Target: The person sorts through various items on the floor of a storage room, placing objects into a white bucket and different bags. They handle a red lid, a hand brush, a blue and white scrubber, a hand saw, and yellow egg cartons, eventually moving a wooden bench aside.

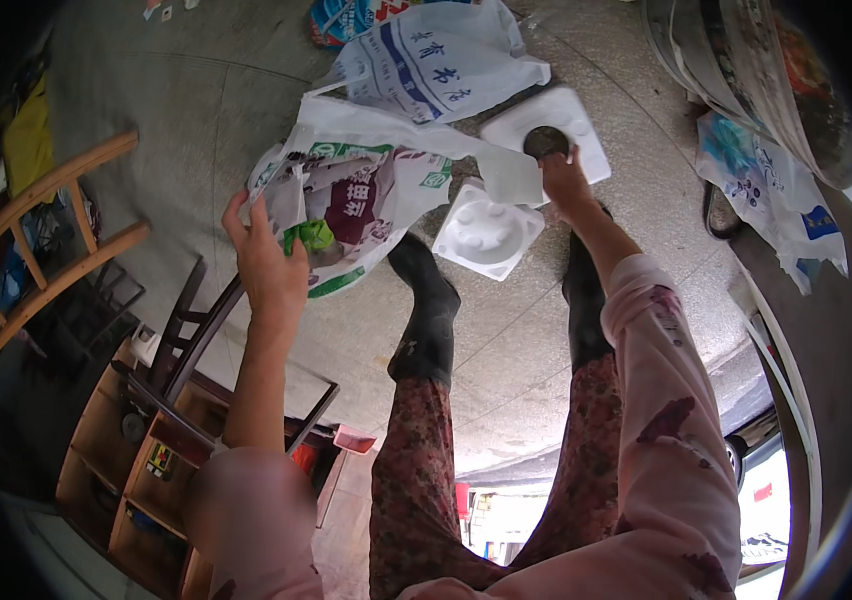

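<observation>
My left hand [271, 262] grips the left rim of a white plastic bag [416, 195] with purple and green print. The bag's mouth gapes, and a bright green packet [312, 234] shows inside it. On the right, my right hand [568, 188] has its fingertips closed at the near edge of a dark round object [546, 142], whose kind I cannot make out. That object is over a white moulded foam piece [586, 130]. A second foam piece [487, 232], square with a round hollow, lies on the floor between my boots. A whitish flap [511, 176] lies beside my right hand.
Beyond the open bag lies another white bag [436, 62] with blue print. At the right, a further plastic bag [771, 195] rests near large round containers [736, 60]. A wooden chair [66, 235] and a wooden shelf unit [141, 475] stand on the left.
</observation>
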`<move>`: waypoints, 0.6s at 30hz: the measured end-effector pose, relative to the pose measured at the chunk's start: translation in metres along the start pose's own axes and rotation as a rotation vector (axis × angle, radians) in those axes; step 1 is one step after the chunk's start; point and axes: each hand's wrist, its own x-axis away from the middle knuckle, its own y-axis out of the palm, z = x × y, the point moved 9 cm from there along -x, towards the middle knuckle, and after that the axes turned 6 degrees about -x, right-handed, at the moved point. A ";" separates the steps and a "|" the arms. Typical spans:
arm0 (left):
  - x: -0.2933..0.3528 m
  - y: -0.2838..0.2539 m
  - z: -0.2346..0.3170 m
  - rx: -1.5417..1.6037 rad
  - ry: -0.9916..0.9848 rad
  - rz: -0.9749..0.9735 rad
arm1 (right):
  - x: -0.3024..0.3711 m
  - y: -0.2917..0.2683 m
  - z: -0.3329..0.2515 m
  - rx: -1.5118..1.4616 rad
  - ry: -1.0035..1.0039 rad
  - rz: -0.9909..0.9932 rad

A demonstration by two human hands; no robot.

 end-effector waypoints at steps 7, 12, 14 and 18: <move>0.008 -0.007 -0.009 0.126 -0.005 -0.031 | 0.075 -0.084 0.041 -0.516 0.308 0.159; 0.034 -0.016 -0.024 0.153 0.049 -0.008 | 0.150 -0.201 0.052 -1.033 0.341 0.372; 0.042 -0.015 -0.021 0.226 -0.010 -0.062 | 0.173 -0.248 0.038 -1.481 0.346 0.363; 0.054 -0.019 -0.007 0.282 0.010 -0.105 | 0.214 -0.305 -0.001 -2.122 0.407 0.340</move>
